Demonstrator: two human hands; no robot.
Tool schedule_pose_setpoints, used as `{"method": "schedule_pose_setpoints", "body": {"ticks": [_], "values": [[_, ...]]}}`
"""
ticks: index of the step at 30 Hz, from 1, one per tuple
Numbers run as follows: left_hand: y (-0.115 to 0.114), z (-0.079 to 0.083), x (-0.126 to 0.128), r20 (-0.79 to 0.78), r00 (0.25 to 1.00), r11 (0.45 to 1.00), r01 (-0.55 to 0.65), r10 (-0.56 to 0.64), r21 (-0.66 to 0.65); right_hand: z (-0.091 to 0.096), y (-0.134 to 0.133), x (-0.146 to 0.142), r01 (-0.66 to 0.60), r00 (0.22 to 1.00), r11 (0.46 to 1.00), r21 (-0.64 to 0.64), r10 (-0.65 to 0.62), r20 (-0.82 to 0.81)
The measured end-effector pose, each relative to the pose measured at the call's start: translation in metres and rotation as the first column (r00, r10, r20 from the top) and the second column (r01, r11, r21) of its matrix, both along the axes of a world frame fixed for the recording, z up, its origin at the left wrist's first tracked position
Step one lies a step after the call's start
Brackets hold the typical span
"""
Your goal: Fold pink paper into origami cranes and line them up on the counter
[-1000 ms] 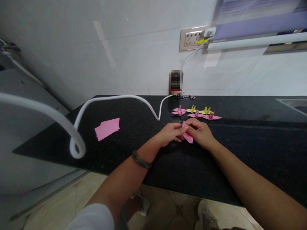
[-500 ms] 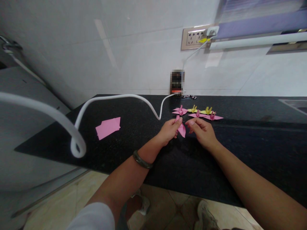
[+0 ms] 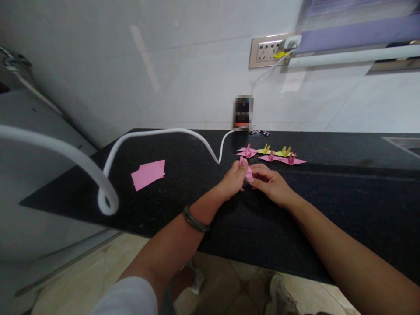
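Note:
Between my hands is a folded piece of pink paper point(image 3: 249, 173), mostly hidden by fingers. My left hand point(image 3: 233, 177) is closed on it, with the thumb pressed along the top. On the other side, my right hand point(image 3: 269, 183) pinches the paper's right part between thumb and fingers. Just behind them stand several small folded paper cranes: a pink one point(image 3: 247, 151) at the left, yellow ones point(image 3: 285, 151) in the back row, and pink ones point(image 3: 291, 160) in front. To the left lies a small stack of pink paper sheets point(image 3: 148, 174).
A thick white cable point(image 3: 177, 131) arcs over the dark countertop point(image 3: 183, 153) from the left to a phone-like device point(image 3: 243, 113) leaning on the wall. A thin cord rises to the wall socket point(image 3: 267, 52). At the far right is a sink edge point(image 3: 402, 146).
My right hand has moved left and closed on the pink paper, which it was apart from before. The left hand keeps its hold.

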State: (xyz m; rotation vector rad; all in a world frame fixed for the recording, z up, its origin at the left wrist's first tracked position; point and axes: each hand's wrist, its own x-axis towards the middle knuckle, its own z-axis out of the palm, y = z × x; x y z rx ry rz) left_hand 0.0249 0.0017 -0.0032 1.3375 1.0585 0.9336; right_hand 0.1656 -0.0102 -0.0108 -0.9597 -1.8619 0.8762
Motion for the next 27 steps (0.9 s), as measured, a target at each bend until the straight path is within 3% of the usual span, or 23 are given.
{"method": "schedule_pose_setpoints", "body": {"ticks": [4,11,17,27], "values": [[0.001,-0.006,0.001,-0.034,0.997,0.993,0.075,-0.073,0.086,0.001,0.000,-0.001,-0.017,0.995,0.998,-0.058,0.011,-0.104],[0.003,-0.015,0.001,-0.045,0.992,0.993,0.119,-0.118,0.017,-0.001,0.001,-0.002,-0.049,0.972,0.995,-0.091,0.026,-0.233],[0.003,-0.011,0.002,0.001,0.987,0.985,0.161,-0.161,-0.059,-0.001,0.001,-0.002,-0.050,0.969,0.994,-0.102,0.023,-0.246],[0.005,-0.003,-0.004,0.051,0.973,0.965,0.230,-0.226,-0.123,-0.007,0.009,0.002,0.177,0.964,0.984,0.038,-0.165,-0.207]]}}
